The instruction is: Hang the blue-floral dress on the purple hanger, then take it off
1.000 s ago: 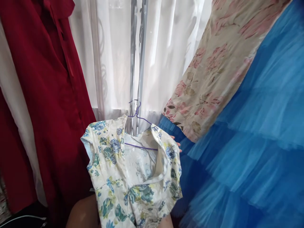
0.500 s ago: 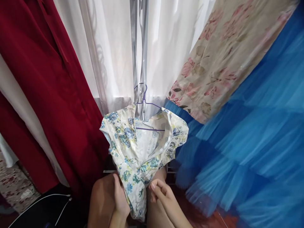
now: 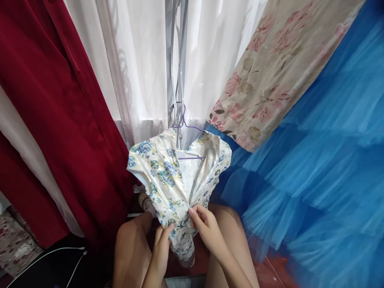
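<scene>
A white dress with blue and green flowers (image 3: 159, 172) hangs in front of me on a purple wire hanger (image 3: 192, 127), its V-shaped neckline facing me. My right hand (image 3: 207, 228) pinches the fabric just below the point of the neckline. At the waist, on the left edge, my left hand (image 3: 162, 246) grips the cloth between thumb and fingers. Below both hands the lower part of the garment bunches and hangs between my knees. The fingers of my left hand are partly hidden behind the fabric.
Red cloth (image 3: 90, 160) hangs on the left and white curtains (image 3: 144, 80) behind. On the right hang a beige floral fabric (image 3: 264, 80) and blue layered tulle (image 3: 315, 172). A white cable (image 3: 51, 251) lies on a dark surface at lower left.
My right hand has moved up to the neckline point and pinches the cloth there. My left hand has closed on the waist edge. The neckline has narrowed, and my knees have spread apart.
</scene>
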### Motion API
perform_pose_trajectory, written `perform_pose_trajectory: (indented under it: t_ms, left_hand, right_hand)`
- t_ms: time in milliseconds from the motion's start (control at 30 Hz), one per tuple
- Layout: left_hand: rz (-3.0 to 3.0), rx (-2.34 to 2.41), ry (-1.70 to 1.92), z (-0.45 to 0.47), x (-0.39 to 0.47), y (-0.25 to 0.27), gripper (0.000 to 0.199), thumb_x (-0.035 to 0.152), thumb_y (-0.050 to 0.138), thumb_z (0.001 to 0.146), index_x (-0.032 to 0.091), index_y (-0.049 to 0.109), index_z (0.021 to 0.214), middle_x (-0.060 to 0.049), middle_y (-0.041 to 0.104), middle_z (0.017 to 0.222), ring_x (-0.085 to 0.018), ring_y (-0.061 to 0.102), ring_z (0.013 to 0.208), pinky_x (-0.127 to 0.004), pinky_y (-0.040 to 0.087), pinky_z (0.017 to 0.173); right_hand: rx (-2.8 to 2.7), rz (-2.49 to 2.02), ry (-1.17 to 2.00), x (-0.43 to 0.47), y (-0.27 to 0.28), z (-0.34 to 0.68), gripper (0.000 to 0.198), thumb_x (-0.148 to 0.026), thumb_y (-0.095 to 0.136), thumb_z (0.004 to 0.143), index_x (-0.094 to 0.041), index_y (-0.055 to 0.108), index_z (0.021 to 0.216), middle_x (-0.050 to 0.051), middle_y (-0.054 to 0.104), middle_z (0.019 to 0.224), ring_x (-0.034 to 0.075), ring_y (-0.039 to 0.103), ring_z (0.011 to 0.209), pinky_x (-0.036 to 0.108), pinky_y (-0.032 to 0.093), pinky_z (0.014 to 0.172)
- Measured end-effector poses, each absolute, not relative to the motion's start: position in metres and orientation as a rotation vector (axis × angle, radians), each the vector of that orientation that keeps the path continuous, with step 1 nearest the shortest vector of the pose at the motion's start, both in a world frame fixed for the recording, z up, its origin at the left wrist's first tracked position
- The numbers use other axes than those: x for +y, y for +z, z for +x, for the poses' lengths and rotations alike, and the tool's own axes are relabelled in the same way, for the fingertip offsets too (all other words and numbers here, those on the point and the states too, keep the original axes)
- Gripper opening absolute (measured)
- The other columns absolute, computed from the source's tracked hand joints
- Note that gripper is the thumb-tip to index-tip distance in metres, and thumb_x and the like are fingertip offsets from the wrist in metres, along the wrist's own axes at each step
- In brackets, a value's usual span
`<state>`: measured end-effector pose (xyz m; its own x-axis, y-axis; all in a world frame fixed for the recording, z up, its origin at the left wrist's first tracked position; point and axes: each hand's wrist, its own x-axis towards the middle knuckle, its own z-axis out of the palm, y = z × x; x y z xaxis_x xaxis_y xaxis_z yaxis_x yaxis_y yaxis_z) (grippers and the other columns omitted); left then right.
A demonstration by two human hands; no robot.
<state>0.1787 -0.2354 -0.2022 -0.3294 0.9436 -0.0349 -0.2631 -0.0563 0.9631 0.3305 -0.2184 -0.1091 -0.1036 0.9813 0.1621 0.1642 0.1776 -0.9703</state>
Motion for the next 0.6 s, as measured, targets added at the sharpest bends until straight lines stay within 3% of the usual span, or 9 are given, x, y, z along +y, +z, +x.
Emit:
perform_pose_trajectory:
  t_ms: [133,267,333,500,600]
  left_hand:
    - [0.614,1.171,1.637,0.152,-0.226,-0.191,0.03,0.034,0.056,0.085,0.017,0.067,0.107,-0.011,0.072,0.105,-0.03,0.066,0.109,-0.041,0.055,0.091]
    - [0.701,1.496,2.03,0.143,-0.228,-0.187,0.036,0.032,0.054,0.088,0.019,0.059,0.121,-0.011,0.062,0.126,-0.027,0.058,0.12,-0.043,0.045,0.105]
    - [0.91,1.611,2.084,0.153,-0.234,-0.188,0.036,0.032,0.059,0.087,0.019,0.058,0.121,-0.011,0.06,0.126,-0.026,0.057,0.119,-0.042,0.044,0.105]
    - [1.531,1.36,1.496,0.195,-0.24,-0.183,0.028,0.03,0.061,0.087,0.02,0.063,0.114,-0.009,0.068,0.112,-0.024,0.064,0.106,-0.034,0.051,0.093]
    - [1.609,1.302,1.373,0.206,-0.233,-0.178,0.014,0.03,0.053,0.092,0.02,0.063,0.093,-0.005,0.07,0.09,-0.02,0.066,0.085,-0.029,0.053,0.079]
  right_hand:
    - [-1.418,-1.153,1.131,-0.229,-0.123,0.334,0.042,-0.052,0.053,0.094,-0.02,0.045,0.067,-0.003,0.044,0.059,0.012,0.04,0.056,0.027,0.03,0.055]
    - [-1.317,-1.136,1.235,-0.237,-0.138,0.336,0.044,-0.056,0.054,0.092,-0.021,0.043,0.068,-0.005,0.041,0.055,0.011,0.035,0.052,0.026,0.026,0.05]
    - [-1.28,-1.129,1.268,-0.237,-0.141,0.336,0.045,-0.058,0.056,0.091,-0.021,0.043,0.067,-0.005,0.04,0.053,0.011,0.034,0.05,0.026,0.024,0.05]
    - [-1.244,-1.03,1.364,-0.237,-0.139,0.327,0.044,-0.057,0.062,0.087,-0.019,0.047,0.069,-0.005,0.043,0.054,0.009,0.036,0.051,0.024,0.025,0.051]
    - [-1.222,-1.028,1.413,-0.236,-0.137,0.328,0.045,-0.058,0.064,0.085,-0.019,0.048,0.069,-0.006,0.044,0.052,0.008,0.035,0.048,0.024,0.023,0.049]
